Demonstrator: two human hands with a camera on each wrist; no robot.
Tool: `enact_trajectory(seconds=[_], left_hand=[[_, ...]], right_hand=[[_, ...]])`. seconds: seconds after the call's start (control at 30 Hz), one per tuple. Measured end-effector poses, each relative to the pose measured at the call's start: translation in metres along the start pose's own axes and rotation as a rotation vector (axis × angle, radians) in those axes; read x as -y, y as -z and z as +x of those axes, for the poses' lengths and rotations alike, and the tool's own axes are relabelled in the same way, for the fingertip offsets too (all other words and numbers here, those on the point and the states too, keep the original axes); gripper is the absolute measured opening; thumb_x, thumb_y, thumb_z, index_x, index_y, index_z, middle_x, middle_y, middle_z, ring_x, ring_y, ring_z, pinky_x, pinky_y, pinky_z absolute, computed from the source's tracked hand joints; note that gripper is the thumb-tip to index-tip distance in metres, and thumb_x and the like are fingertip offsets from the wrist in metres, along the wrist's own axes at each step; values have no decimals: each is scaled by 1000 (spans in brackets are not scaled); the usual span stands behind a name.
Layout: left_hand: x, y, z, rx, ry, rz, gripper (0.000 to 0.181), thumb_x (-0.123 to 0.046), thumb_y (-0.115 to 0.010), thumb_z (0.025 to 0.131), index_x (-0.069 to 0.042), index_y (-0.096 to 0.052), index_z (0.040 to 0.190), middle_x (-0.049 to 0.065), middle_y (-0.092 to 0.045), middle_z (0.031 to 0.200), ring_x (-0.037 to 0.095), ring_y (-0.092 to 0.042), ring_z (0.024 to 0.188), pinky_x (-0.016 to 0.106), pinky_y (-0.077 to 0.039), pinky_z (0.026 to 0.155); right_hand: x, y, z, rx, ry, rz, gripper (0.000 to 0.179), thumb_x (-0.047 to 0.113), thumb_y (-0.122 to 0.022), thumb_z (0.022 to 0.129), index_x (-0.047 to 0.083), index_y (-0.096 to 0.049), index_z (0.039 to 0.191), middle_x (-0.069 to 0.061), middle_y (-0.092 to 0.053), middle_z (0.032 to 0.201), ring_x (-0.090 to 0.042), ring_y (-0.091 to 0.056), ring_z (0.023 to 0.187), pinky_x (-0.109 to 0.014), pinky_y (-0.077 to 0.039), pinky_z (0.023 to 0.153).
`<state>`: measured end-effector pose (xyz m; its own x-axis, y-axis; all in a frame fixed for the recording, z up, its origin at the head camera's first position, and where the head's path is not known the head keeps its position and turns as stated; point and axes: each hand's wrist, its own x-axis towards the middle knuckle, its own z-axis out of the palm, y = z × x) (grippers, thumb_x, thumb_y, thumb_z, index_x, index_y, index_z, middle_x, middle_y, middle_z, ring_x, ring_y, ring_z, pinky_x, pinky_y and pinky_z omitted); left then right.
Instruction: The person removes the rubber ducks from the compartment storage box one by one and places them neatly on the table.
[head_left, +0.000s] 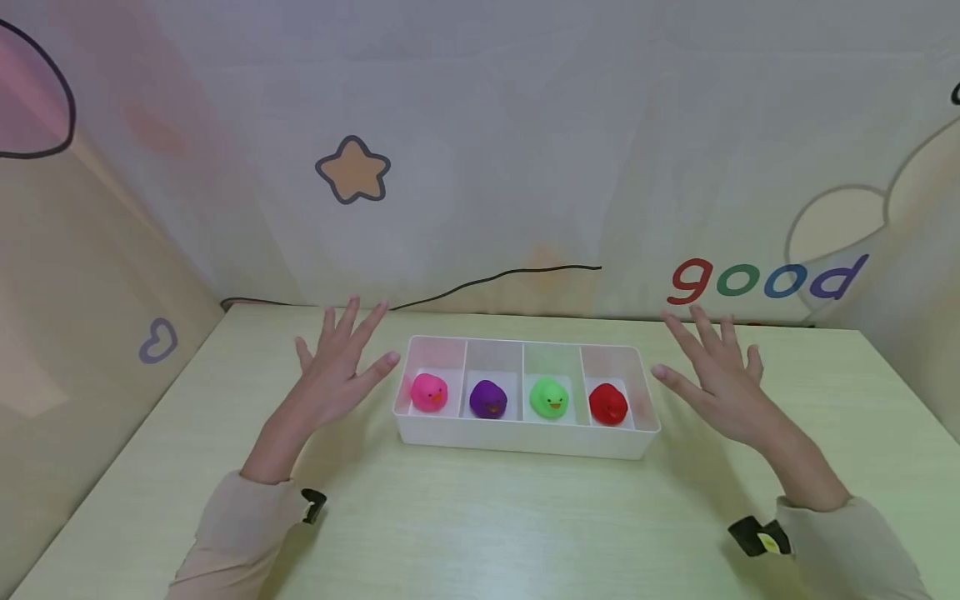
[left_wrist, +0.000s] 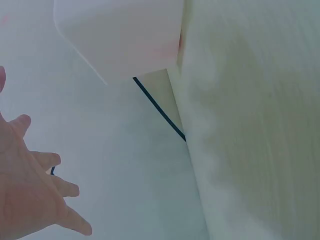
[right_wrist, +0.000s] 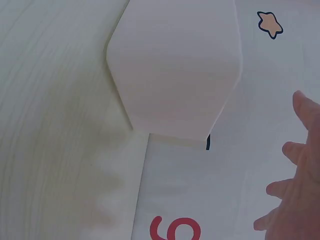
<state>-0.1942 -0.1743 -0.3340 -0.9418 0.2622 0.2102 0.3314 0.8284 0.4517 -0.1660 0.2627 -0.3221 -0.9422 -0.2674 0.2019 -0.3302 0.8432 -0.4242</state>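
A white box (head_left: pixel 522 437) with a row of compartments stands on the table. From left to right its compartments hold a pink toy duck (head_left: pixel 429 392), a purple toy duck (head_left: pixel 488 400), a green toy duck (head_left: pixel 549 398) and a red toy duck (head_left: pixel 608 404). My left hand (head_left: pixel 335 375) hovers beside the box's left end, fingers spread and holding nothing. On the other side my right hand (head_left: pixel 723 379) is likewise spread, its thumb near the box's right end. Both wrist views show the box's outer end wall (left_wrist: pixel 125 45) apart from the fingers.
The pale wooden table (head_left: pixel 480 517) meets a printed cloth backdrop (head_left: pixel 480 167) along its back edge. Cloth also rises at the left and right sides. A black strap (head_left: pixel 759 536) sticks out from the right sleeve, another black piece (head_left: pixel 313 505) from the left.
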Motion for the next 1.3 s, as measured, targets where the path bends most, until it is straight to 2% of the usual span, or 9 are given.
enact_trajectory(seconds=[0.33, 0.53, 0.67, 0.87, 1.0, 1.17, 1.3], left_hand=[[0, -7, -1, 24, -19, -177, 67, -48, -42, 92, -30, -9, 147, 10, 2, 153, 39, 10, 136, 72, 6, 95], [-2, -12, -1, 30, -74, -335, 66, -38, -46, 93, -26, -10, 147, 9, -1, 153, 34, 4, 138, 69, -7, 99], [-2, -13, -1, 24, -77, -398, 65, -35, -47, 94, -24, -11, 147, 7, -7, 152, 29, -3, 139, 67, -13, 99], [-2, -15, -1, 55, -35, -563, 63, -32, -48, 94, -29, -12, 146, 3, -9, 152, 36, -9, 136, 65, -18, 100], [-3, -17, -1, 74, -9, -646, 63, -30, -49, 94, -27, -14, 146, 2, -11, 151, 38, -14, 135, 64, -20, 100], [-6, -20, -2, 92, 35, -741, 61, -28, -52, 93, -23, -19, 145, 4, -16, 150, 38, -21, 133, 57, -29, 100], [-6, -22, -1, 112, 86, -816, 60, -26, -53, 92, -23, -23, 144, 10, -21, 147, 38, -26, 131, 53, -35, 97]], right_hand=[[5, -8, 4, 42, 34, 206, 69, 31, -51, 92, 13, -12, 147, -20, 0, 151, -48, 9, 133, -74, 7, 92], [5, -14, 6, 57, 44, 326, 72, 22, -55, 91, 16, -12, 147, -17, -3, 151, -42, -1, 136, -74, -9, 92], [6, -17, 6, 63, 35, 374, 73, 19, -57, 90, 18, -12, 147, -16, -5, 151, -41, -5, 136, -74, -17, 90], [6, -21, 6, 74, 1, 427, 71, 17, -58, 89, 14, -16, 147, -19, -14, 149, -45, -16, 132, -69, -22, 93], [6, -25, 5, 76, -19, 470, 69, 16, -58, 89, 12, -19, 146, -21, -20, 146, -46, -25, 127, -64, -29, 94], [7, -30, 4, 19, -31, 509, 66, 14, -60, 88, 9, -26, 144, -20, -31, 142, -42, -33, 124, -56, -36, 93], [9, -34, 3, -30, -27, 488, 61, 15, -62, 86, 6, -34, 140, -19, -37, 138, -39, -39, 120, -54, -41, 90]])
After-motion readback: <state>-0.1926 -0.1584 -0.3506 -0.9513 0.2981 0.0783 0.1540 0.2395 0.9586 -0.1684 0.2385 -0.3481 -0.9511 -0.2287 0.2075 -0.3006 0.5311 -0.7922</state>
